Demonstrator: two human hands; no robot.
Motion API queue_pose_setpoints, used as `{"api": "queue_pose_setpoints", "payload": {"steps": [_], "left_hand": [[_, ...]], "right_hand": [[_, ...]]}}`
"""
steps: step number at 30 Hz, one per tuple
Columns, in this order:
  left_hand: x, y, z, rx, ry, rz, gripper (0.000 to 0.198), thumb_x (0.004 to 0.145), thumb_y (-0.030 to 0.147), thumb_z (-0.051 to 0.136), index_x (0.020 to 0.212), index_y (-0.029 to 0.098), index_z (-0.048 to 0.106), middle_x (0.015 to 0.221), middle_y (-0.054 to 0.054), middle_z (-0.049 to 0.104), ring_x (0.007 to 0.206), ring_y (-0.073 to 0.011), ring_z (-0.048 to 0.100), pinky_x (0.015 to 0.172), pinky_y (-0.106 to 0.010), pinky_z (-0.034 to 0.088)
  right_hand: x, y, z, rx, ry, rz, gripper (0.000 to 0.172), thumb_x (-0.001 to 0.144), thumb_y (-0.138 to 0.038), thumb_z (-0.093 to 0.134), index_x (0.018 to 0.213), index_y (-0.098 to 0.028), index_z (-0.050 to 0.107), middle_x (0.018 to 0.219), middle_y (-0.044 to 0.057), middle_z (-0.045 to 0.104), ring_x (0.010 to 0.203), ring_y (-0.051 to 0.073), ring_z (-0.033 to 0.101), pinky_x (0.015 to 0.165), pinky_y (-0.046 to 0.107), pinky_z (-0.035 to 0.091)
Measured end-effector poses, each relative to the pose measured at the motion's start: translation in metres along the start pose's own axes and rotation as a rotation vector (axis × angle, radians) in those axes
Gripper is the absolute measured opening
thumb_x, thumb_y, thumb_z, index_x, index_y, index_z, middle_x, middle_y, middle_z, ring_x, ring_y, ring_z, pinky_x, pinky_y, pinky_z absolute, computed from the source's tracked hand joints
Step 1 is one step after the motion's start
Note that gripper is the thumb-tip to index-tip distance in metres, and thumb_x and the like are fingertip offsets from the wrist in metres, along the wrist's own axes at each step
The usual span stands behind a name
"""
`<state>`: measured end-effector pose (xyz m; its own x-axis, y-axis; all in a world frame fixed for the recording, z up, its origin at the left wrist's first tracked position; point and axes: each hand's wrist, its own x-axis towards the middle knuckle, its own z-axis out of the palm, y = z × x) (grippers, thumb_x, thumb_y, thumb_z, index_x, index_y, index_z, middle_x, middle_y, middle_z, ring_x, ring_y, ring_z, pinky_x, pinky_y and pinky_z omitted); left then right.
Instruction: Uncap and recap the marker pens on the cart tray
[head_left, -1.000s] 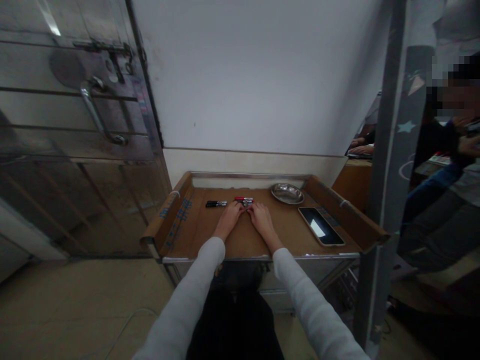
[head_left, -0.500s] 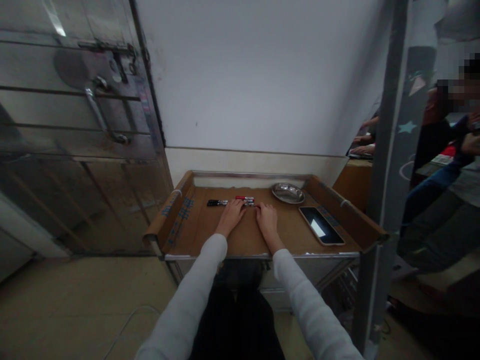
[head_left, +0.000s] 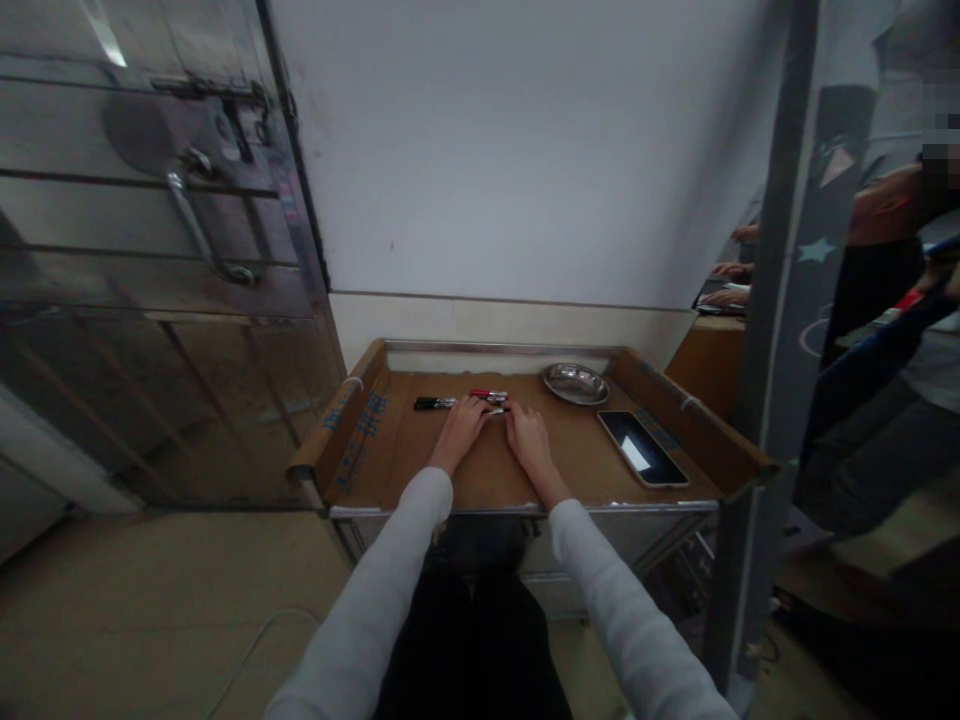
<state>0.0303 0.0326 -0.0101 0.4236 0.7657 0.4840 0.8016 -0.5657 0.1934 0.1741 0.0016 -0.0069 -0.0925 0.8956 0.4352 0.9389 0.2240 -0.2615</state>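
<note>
On the cardboard-lined tray top (head_left: 420, 470) lie black marker pens (head_left: 431, 404) at the left and a red marker pen (head_left: 487, 394) just beyond my fingers. My left hand (head_left: 465, 430) is closed, its fingertips on one end of a thin marker (head_left: 493, 411) lying crosswise. At that marker's other end, the curled fingers of my right hand (head_left: 528, 438) close on it. My fingers hide part of the pens, so their exact count is unclear.
A shiny metal dish (head_left: 576, 384) stands at the back right, and a phone (head_left: 643, 448) lies in front of it. Raised cardboard sides (head_left: 337, 425) border the tray. A metal door (head_left: 150, 230) is at the left; a grey post (head_left: 780, 300) and people are at the right.
My right hand has shifted slightly left, toward my left hand. The marker between my fingertips shows more clearly now. The dish and phone have stayed put.
</note>
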Motion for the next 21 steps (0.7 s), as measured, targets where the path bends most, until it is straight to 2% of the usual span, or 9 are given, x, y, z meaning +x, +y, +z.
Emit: {"api": "queue_pose_setpoints", "payload": {"steps": [3, 5, 7, 10, 14, 21], "left_hand": [[-0.001, 0.002, -0.004, 0.089, 0.059, -0.071, 0.02, 0.091, 0.024, 0.043, 0.102, 0.018, 0.058, 0.104, -0.006, 0.062, 0.099, -0.0218, 0.05, 0.087, -0.035, 0.036], [-0.003, 0.004, -0.007, 0.155, 0.092, -0.144, 0.022, 0.091, 0.025, 0.041, 0.103, 0.019, 0.058, 0.102, -0.007, 0.062, 0.098, -0.0233, 0.051, 0.085, -0.036, 0.037], [-0.007, 0.005, -0.01, 0.203, 0.11, -0.231, 0.023, 0.091, 0.024, 0.04, 0.105, 0.019, 0.058, 0.101, -0.008, 0.061, 0.097, -0.0243, 0.051, 0.084, -0.037, 0.038], [-0.014, 0.005, -0.013, 0.255, 0.139, -0.376, 0.025, 0.091, 0.019, 0.038, 0.106, 0.02, 0.058, 0.101, -0.009, 0.06, 0.097, -0.025, 0.051, 0.083, -0.038, 0.039], [-0.022, 0.0, -0.012, 0.277, 0.154, -0.507, 0.027, 0.091, 0.015, 0.036, 0.105, 0.018, 0.059, 0.101, -0.012, 0.057, 0.098, -0.0255, 0.052, 0.082, -0.037, 0.042], [-0.017, -0.004, -0.003, 0.256, 0.143, -0.539, 0.028, 0.089, 0.006, 0.031, 0.103, 0.011, 0.055, 0.102, -0.014, 0.054, 0.093, -0.0207, 0.055, 0.079, -0.031, 0.046]], "right_hand": [[-0.001, 0.001, 0.004, 0.218, 0.011, -0.208, 0.056, 0.086, -0.016, 0.038, 0.141, -0.017, 0.024, 0.127, 0.009, 0.055, 0.113, 0.018, 0.052, 0.092, 0.03, 0.04], [0.0, 0.002, 0.007, 0.26, 0.018, -0.244, 0.064, 0.084, -0.016, 0.039, 0.144, -0.018, 0.016, 0.131, 0.009, 0.052, 0.117, 0.018, 0.05, 0.095, 0.031, 0.04], [0.001, 0.004, 0.01, 0.212, 0.019, -0.181, 0.061, 0.084, -0.016, 0.038, 0.143, -0.015, 0.02, 0.128, 0.011, 0.054, 0.113, 0.02, 0.052, 0.094, 0.033, 0.041], [0.005, 0.007, 0.012, 0.09, 0.014, -0.054, 0.049, 0.085, -0.014, 0.036, 0.135, -0.012, 0.037, 0.12, 0.013, 0.058, 0.106, 0.021, 0.054, 0.093, 0.033, 0.04], [0.009, 0.009, 0.011, -0.033, 0.015, 0.011, 0.04, 0.086, -0.012, 0.037, 0.122, -0.014, 0.052, 0.117, 0.011, 0.059, 0.105, 0.021, 0.051, 0.094, 0.032, 0.036], [0.012, 0.006, 0.01, -0.136, 0.01, 0.058, 0.033, 0.088, -0.017, 0.041, 0.117, -0.02, 0.056, 0.11, 0.01, 0.058, 0.103, 0.021, 0.048, 0.089, 0.031, 0.035]]}}
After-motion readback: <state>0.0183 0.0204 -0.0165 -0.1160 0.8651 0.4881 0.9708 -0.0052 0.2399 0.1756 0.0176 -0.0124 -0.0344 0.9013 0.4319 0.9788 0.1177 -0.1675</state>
